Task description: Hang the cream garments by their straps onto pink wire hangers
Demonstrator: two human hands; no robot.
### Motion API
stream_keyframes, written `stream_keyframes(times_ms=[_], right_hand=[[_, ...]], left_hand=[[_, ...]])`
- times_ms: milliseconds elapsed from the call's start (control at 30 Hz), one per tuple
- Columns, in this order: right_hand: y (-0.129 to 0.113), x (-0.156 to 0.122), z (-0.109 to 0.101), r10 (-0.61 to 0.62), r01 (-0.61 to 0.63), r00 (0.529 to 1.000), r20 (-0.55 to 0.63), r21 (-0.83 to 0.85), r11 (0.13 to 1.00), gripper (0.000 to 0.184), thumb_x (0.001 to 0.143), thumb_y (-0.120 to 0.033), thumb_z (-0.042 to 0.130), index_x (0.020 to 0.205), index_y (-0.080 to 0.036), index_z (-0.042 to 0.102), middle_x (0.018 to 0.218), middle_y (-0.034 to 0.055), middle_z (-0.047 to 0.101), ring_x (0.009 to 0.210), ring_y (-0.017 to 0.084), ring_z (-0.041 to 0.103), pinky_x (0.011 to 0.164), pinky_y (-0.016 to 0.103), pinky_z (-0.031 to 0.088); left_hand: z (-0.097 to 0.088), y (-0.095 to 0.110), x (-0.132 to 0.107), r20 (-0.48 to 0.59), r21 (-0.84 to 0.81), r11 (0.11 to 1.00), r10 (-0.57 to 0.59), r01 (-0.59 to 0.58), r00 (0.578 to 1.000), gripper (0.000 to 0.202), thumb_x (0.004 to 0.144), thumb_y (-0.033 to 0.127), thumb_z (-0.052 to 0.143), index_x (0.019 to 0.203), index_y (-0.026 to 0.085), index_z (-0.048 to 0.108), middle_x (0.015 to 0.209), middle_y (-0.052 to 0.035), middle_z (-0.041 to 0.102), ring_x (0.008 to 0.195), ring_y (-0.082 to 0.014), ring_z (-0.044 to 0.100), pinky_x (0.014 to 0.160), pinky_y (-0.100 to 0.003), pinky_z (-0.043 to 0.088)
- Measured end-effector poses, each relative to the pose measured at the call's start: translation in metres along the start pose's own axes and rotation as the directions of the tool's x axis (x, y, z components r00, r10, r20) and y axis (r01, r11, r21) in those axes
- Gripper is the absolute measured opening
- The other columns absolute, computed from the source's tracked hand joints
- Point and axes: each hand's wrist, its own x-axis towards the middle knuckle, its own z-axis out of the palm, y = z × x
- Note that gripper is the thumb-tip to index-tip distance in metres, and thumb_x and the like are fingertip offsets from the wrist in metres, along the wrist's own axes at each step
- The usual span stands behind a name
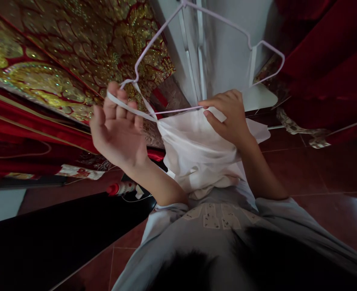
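Note:
A pale lilac clothes hanger (157, 35) is held up in front of me, its hook end pointing away. Below its bottom bar hangs a white garment (193, 141) with thin straps. My left hand (120, 129) is palm up at the hanger's left end, fingers curled under a white strap (136, 111) that loops across them; the thumb stands apart. The strap runs to the garment's upper left corner. My right hand (227, 115) grips the hanger's bottom bar at the garment's top edge, thumb below and fingers above. A second strap (253, 64) lies over the hanger's right end.
Red clothing with gold sequins (75, 52) hangs close on the left. More dark red cloth (332, 68) hangs on the right. A black surface (60, 234) at lower left bears a red-capped bottle (120, 188). White panels (227, 52) stand ahead, above a red tiled floor (314, 173).

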Motion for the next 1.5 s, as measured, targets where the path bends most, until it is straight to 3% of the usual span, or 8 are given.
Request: stream_keyframes(times_ms=[100,300,633,800,933,1133,1367,1500], right_hand=[[-0.001,-0.002,0.003,-0.004,0.005,1.0,0.009,-0.011,1.0,0.032,0.107,-0.036,0.054,0.132,-0.031,0.073,0.117,0.0049,0.078,0.112,0.029,0.068,0.115,0.056,0.045],[-0.004,-0.003,0.007,0.022,-0.022,0.999,0.035,0.001,1.0,0.036,0.104,-0.036,0.056,0.137,-0.033,0.071,0.129,0.0059,0.078,0.122,0.032,0.067,0.119,0.061,0.044],[-0.017,-0.004,0.013,0.012,-0.012,1.0,0.02,0.019,1.0,0.035,0.105,-0.041,0.055,0.135,-0.034,0.07,0.121,0.0059,0.079,0.118,0.033,0.069,0.115,0.062,0.046],[-0.016,-0.002,0.005,-0.05,0.054,0.992,-0.118,0.026,0.998,0.054,0.097,-0.044,0.069,0.149,-0.036,0.059,0.14,0.0095,0.071,0.124,0.035,0.067,0.107,0.056,0.053],[0.011,0.006,-0.01,0.028,-0.034,0.829,-0.558,0.0,0.999,0.055,0.092,-0.037,0.072,0.145,-0.03,0.061,0.132,0.0125,0.067,0.122,0.036,0.064,0.104,0.055,0.051],[0.035,0.013,-0.026,0.263,-0.196,0.893,-0.364,0.212,0.957,0.044,0.089,-0.028,0.069,0.131,-0.028,0.057,0.1,0.0066,0.071,0.094,0.024,0.069,0.086,0.04,0.058],[0.011,0.022,-0.029,0.105,0.012,0.885,-0.453,0.249,0.968,0.057,0.093,-0.032,0.062,0.147,-0.034,0.046,0.16,0.0071,0.05,0.071,0.011,0.062,0.065,0.036,0.056],[0.011,0.027,-0.038,0.207,-0.079,0.873,-0.441,0.292,0.953,0.037,0.084,-0.019,0.071,0.121,-0.024,0.067,0.117,0.0034,0.071,0.064,0.01,0.066,0.055,0.029,0.051]], left_hand=[[-0.009,-0.012,0.01,-0.162,0.017,0.998,0.065,-0.063,0.985,0.046,0.116,0.039,0.028,0.123,0.033,0.073,0.148,0.006,0.07,0.158,-0.029,0.049,0.09,-0.042,0.058],[-0.023,-0.062,0.009,-0.424,0.116,0.988,0.144,-0.104,0.894,0.03,0.116,0.034,0.038,0.132,0.03,0.063,0.166,-0.0003,0.055,0.164,-0.0304,0.037,0.092,-0.046,0.054],[0.034,-0.078,-0.013,0.045,-0.079,0.991,-0.104,0.107,0.994,0.018,0.107,0.032,0.068,0.093,0.024,0.075,0.097,-0.0088,0.078,0.088,-0.0256,0.072,0.058,-0.031,0.042],[0.037,-0.081,-0.008,-0.002,-0.107,0.994,-0.005,0.005,1.0,0.027,0.113,0.025,0.058,0.09,0.023,0.072,0.081,-0.0046,0.072,0.06,-0.0172,0.052,0.055,-0.03,0.036],[0.036,-0.071,-0.004,-0.056,-0.049,0.999,0.016,-0.019,0.998,0.026,0.114,0.024,0.055,0.097,0.027,0.073,0.079,-0.0032,0.069,0.06,-0.0202,0.052,0.058,-0.034,0.038],[0.042,-0.072,-0.004,-0.146,-0.026,0.997,-0.077,0.074,0.986,0.016,0.11,0.035,0.069,0.096,0.029,0.072,0.079,-0.0037,0.07,0.064,-0.0213,0.061,0.057,-0.032,0.044],[0.04,-0.08,-0.005,-0.085,-0.043,0.998,0.04,-0.044,0.996,0.016,0.108,0.032,0.066,0.095,0.028,0.075,0.077,-0.0029,0.069,0.053,-0.0182,0.048,0.051,-0.033,0.036],[0.032,-0.077,-0.003,-0.102,0.028,0.999,-0.012,0.015,0.995,0.017,0.106,0.043,0.074,0.095,0.029,0.074,0.08,-0.0056,0.071,0.06,-0.0223,0.057,0.057,-0.036,0.043]])
